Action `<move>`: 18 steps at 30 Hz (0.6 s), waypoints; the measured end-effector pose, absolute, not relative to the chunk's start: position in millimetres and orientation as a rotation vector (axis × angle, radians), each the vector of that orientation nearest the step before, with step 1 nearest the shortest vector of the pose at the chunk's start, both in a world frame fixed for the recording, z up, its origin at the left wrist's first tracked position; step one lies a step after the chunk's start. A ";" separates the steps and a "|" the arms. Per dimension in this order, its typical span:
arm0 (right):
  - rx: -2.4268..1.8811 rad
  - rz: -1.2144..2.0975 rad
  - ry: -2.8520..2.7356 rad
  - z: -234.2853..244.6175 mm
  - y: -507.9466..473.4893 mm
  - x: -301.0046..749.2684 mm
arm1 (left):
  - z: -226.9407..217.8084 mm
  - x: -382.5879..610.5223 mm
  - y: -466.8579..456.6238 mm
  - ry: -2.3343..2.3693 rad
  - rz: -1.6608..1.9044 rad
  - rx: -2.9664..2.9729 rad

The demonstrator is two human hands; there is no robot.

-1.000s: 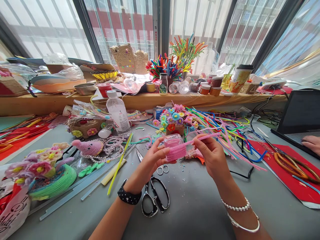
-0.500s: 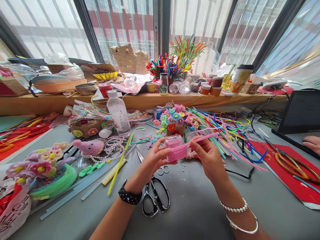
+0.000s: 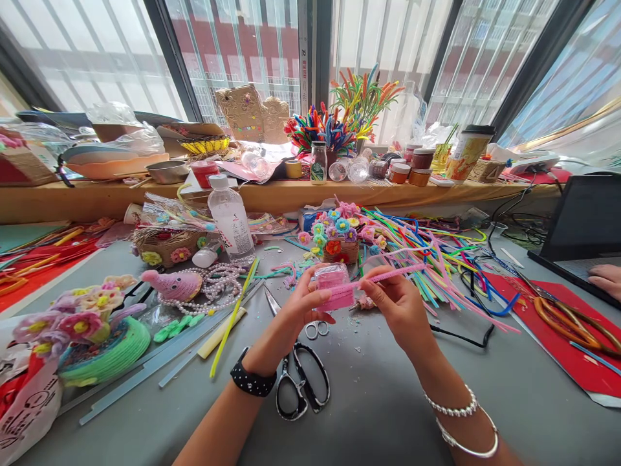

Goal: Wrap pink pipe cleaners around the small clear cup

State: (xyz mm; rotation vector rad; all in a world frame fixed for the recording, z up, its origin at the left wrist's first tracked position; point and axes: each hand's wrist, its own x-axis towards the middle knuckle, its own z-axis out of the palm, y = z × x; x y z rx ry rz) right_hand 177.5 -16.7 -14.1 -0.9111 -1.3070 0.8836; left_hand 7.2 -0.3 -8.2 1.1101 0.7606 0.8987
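Note:
My left hand (image 3: 301, 303) grips a small clear plastic container (image 3: 332, 274) whose lower part is wrapped in rows of pink pipe cleaner. From the wrapping, a loose length of pink pipe cleaner (image 3: 405, 269) runs off to the right. My right hand (image 3: 392, 299) pinches that length between thumb and fingers, just beside the container. Below my left hand, black-handled scissors (image 3: 301, 382) lie on the table, their blades partly hidden by my forearm. Close by are smaller scissors (image 3: 317, 329), partly covered by my left hand.
Loose pipe cleaners (image 3: 427, 246) spread behind my right hand, beside a small basket of fuzzy flowers (image 3: 342, 234). A water bottle (image 3: 231, 220), glue sticks (image 3: 140, 378) and a green flower pot (image 3: 109, 353) lie left. Orange-handled scissors (image 3: 572, 323) rest right, near another person's hand (image 3: 606, 278) on a laptop.
My right hand has shifted slightly left, closer to the container, and the loose pipe cleaner end now lies lower and flatter. The container has turned or moved slightly left.

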 end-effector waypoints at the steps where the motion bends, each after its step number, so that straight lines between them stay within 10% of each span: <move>1: -0.908 0.879 -1.314 -14.0 -17.1 177.2 | -8.5 7.0 0.0 0.761 0.896 1.114; 18: -0.968 0.820 -1.363 -13.7 -17.8 175.9 | -12.0 6.8 2.8 0.796 0.903 1.073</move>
